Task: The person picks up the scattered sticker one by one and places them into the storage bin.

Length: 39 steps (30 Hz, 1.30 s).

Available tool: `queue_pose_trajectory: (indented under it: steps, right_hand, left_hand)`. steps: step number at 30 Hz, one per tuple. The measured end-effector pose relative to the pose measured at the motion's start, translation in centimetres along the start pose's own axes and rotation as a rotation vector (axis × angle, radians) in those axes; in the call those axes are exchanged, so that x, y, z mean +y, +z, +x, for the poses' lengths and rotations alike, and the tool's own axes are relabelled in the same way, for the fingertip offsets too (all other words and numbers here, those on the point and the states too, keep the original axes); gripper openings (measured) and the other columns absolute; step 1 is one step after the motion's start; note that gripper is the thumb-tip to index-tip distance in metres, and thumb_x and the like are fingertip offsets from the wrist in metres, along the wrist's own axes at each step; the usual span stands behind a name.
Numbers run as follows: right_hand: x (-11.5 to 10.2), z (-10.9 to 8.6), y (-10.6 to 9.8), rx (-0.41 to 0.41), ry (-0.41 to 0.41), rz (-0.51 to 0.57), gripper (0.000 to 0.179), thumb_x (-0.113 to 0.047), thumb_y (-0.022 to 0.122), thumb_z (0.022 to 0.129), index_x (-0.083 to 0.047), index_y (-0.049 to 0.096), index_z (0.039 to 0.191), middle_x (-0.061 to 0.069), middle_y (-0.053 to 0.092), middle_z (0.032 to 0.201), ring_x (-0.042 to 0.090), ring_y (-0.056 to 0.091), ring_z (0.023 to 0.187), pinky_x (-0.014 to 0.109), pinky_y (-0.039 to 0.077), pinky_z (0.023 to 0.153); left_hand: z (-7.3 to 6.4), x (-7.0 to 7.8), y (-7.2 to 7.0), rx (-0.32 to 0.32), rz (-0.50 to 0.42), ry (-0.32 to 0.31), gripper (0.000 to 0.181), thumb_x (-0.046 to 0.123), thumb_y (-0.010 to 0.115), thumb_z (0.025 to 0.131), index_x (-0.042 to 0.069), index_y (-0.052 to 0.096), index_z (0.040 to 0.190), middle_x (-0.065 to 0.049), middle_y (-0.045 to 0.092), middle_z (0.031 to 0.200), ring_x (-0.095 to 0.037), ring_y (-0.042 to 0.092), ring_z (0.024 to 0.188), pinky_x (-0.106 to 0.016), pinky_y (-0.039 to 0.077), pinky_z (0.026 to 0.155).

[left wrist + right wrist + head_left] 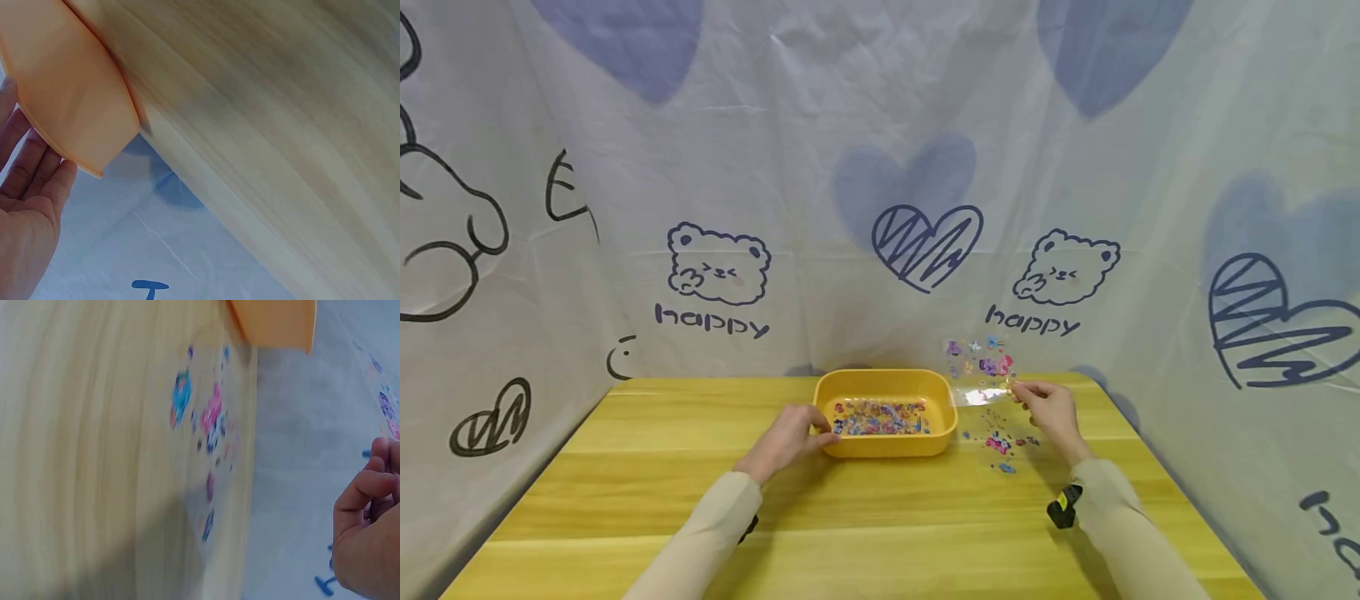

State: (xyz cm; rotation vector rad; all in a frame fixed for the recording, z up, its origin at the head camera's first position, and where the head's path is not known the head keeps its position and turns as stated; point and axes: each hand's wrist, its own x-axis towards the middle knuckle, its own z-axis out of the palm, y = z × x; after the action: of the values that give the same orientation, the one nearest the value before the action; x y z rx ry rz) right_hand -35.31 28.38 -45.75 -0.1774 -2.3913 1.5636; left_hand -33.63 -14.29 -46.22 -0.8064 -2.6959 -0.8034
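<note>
A yellow plastic basin (887,447) stands on the table, with clear sheets printed with small colourful pictures (880,417) in it. My left hand (786,440) grips the basin's left rim; in the left wrist view its fingers (31,164) lie along that rim. To the right of the basin, my right hand (1051,415) pinches one edge of a clear sticker sheet (992,365) and holds it raised. Another clear sticker sheet (997,444) lies on the table below it. Only a strip of the held sheet (386,403) shows in the right wrist view.
The wood-grain table (880,533) ends at a white cloth backdrop (820,292) printed with hearts and bears. The cloth also hangs along both sides. A black wrist strap (1063,507) sits on the right sleeve.
</note>
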Motion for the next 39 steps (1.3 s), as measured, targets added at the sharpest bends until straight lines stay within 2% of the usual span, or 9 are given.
queue_pose_trajectory:
  steps: [6,8,15,19,24,29,33,35,39]
  right_hand:
    - [-1.4,-0.6,1.4,-0.057,0.009,0.035,0.037,-0.034,0.067,0.094,-0.003,0.072,0.113,-0.003,0.066,0.086,0.012,0.054,0.076,0.024,0.047,0.055]
    - [-1.9,-0.8,1.9,-0.075,0.014,0.032,0.035,-0.031,0.066,0.094,-0.003,0.071,0.114,-0.001,0.067,0.087,0.015,0.056,0.078,0.023,0.047,0.056]
    - [-3.3,-1.9,4.3,-0.109,0.01,-0.063,0.025,-0.024,0.067,0.094,-0.003,0.075,0.105,0.005,0.071,0.083,0.011,0.051,0.059,0.022,0.043,0.049]
    - [-4.1,-2.6,5.9,-0.115,0.043,-0.079,0.022,-0.025,0.068,0.093,-0.006,0.077,0.101,0.009,0.072,0.088,0.011,0.052,0.059,0.022,0.041,0.048]
    - [-5.1,-3.2,7.7,-0.131,0.054,-0.144,0.019,-0.027,0.072,0.09,-0.01,0.078,0.096,0.007,0.074,0.089,0.014,0.057,0.066,0.023,0.041,0.052]
    - [-5.8,-3.3,9.4,-0.134,0.007,-0.27,0.02,-0.027,0.075,0.086,-0.008,0.079,0.09,0.006,0.076,0.086,0.017,0.064,0.075,0.023,0.043,0.057]
    - [-6.1,-3.3,10.6,-0.14,-0.058,-0.359,0.029,-0.025,0.077,0.085,-0.003,0.075,0.104,0.01,0.076,0.092,0.017,0.064,0.067,0.023,0.044,0.053]
    - [-6.2,-3.4,11.0,-0.145,-0.105,-0.425,0.029,-0.023,0.077,0.084,-0.004,0.074,0.106,0.011,0.075,0.094,0.015,0.063,0.065,0.022,0.045,0.053]
    - [-6.2,-3.4,11.4,-0.132,-0.19,-0.571,0.012,-0.021,0.076,0.086,-0.01,0.076,0.09,0.006,0.073,0.086,0.013,0.057,0.061,0.025,0.043,0.052]
  left_hand:
    - [0.1,0.0,-0.1,-0.009,0.001,0.003,0.01,0.02,0.078,0.084,0.011,0.078,0.082,-0.003,0.075,0.085,-0.013,0.067,0.078,-0.028,0.055,0.071]
    - [0.1,0.0,-0.1,-0.009,0.002,-0.007,0.01,0.021,0.078,0.084,0.011,0.078,0.082,-0.002,0.075,0.085,-0.012,0.066,0.078,-0.028,0.055,0.071]
    - [0.1,0.0,-0.2,-0.018,-0.002,-0.021,0.01,0.021,0.078,0.084,0.011,0.077,0.082,-0.002,0.076,0.086,-0.013,0.068,0.08,-0.03,0.056,0.073]
    - [0.1,0.0,-0.2,-0.017,0.004,-0.03,0.009,0.02,0.078,0.084,0.011,0.078,0.082,-0.002,0.076,0.086,-0.012,0.067,0.08,-0.029,0.056,0.073]
    - [0.1,0.0,-0.2,-0.01,0.005,-0.021,0.009,0.02,0.078,0.084,0.011,0.077,0.081,-0.002,0.076,0.085,-0.012,0.067,0.08,-0.029,0.056,0.073]
    - [0.1,-0.1,-0.1,-0.005,0.004,0.001,0.009,0.02,0.078,0.084,0.011,0.077,0.08,-0.002,0.075,0.085,-0.011,0.066,0.078,-0.028,0.055,0.072]
    - [0.0,-0.1,-0.1,-0.005,0.005,-0.001,0.01,0.02,0.078,0.084,0.012,0.077,0.08,-0.001,0.075,0.084,-0.01,0.065,0.077,-0.027,0.054,0.071]
    - [0.0,0.0,-0.1,-0.008,0.002,-0.007,0.009,0.02,0.078,0.084,0.012,0.077,0.08,-0.001,0.075,0.084,-0.01,0.065,0.077,-0.027,0.054,0.071]
    - [0.1,0.0,-0.1,-0.012,-0.007,-0.023,0.009,0.02,0.077,0.085,0.012,0.077,0.08,0.0,0.075,0.084,-0.008,0.064,0.076,-0.026,0.054,0.07]
